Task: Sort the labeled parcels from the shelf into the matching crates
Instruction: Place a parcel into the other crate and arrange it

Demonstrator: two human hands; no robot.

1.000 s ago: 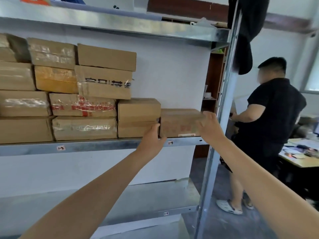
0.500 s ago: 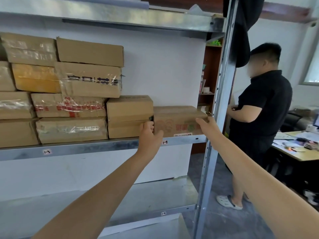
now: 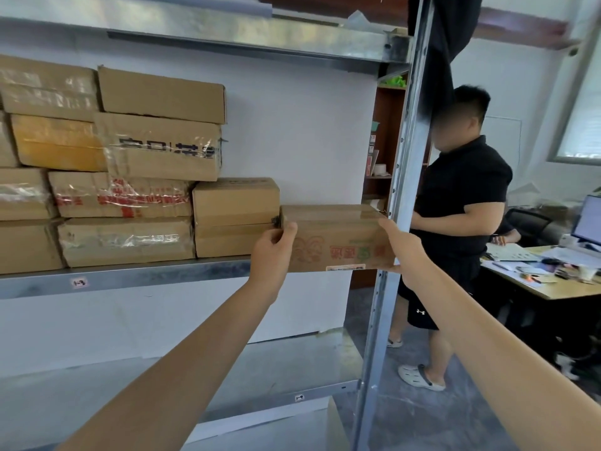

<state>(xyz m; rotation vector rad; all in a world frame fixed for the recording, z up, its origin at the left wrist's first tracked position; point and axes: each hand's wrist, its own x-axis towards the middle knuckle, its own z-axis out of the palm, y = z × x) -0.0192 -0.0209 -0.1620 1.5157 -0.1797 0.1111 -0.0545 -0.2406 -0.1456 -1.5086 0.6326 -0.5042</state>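
Observation:
A brown cardboard parcel [image 3: 338,237] with red and green print and a small label on its front lower edge sits at the right end of the metal shelf [image 3: 136,276], partly overhanging the front edge. My left hand [image 3: 273,252] grips its left end and my right hand [image 3: 401,247] grips its right end. Several other taped cardboard parcels [image 3: 123,193] are stacked on the shelf to the left. No crates are in view.
The shelf's metal upright post [image 3: 395,203] stands just right of the parcel. A person in black [image 3: 455,206] stands behind the post, beside a cluttered desk [image 3: 553,275]. A lower shelf [image 3: 227,379] lies below; dark fabric [image 3: 439,43] hangs at top right.
Both hands have closed on the ends of the parcel and drawn it forward over the shelf's front edge. The view has shifted slightly right.

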